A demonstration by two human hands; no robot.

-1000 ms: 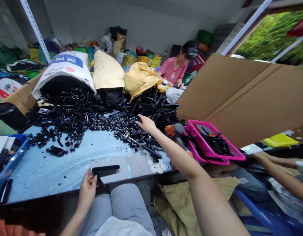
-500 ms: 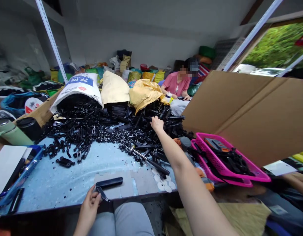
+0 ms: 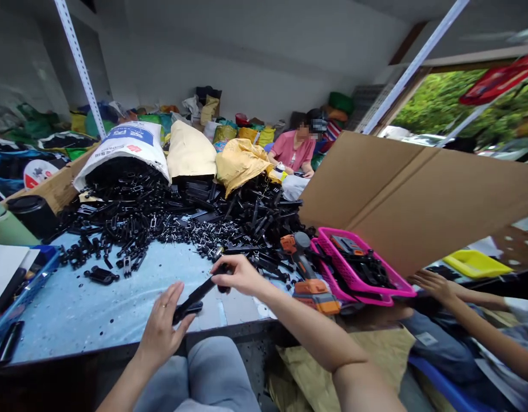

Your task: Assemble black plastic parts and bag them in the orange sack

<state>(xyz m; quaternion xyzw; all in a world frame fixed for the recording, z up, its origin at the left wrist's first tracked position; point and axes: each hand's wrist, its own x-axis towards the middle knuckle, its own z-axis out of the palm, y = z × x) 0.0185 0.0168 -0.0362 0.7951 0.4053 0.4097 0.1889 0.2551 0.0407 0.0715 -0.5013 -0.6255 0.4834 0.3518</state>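
Observation:
My right hand [image 3: 240,275] is closed round the upper end of a long black plastic strip [image 3: 201,293] that slants down to the left above the table's near edge. My left hand [image 3: 163,326] has its fingers partly spread and touches the strip's lower end, where a short black part [image 3: 189,310] lies under the thumb. Behind both hands a big heap of black plastic parts [image 3: 169,212] spills from a white sack [image 3: 126,146] across the blue table top [image 3: 87,303].
An orange cordless drill [image 3: 304,269] and a pink basket [image 3: 358,266] lie right of my hands. A large cardboard sheet [image 3: 418,194] stands behind them. Another person's hand [image 3: 431,284] reaches in at right; a person in pink [image 3: 296,151] sits at the back. A blue tray [image 3: 21,286] sits left.
My right hand has come back from the heap with a long black strip and now holds it over the near edge. My left hand has lifted and opened against the strip's lower end.

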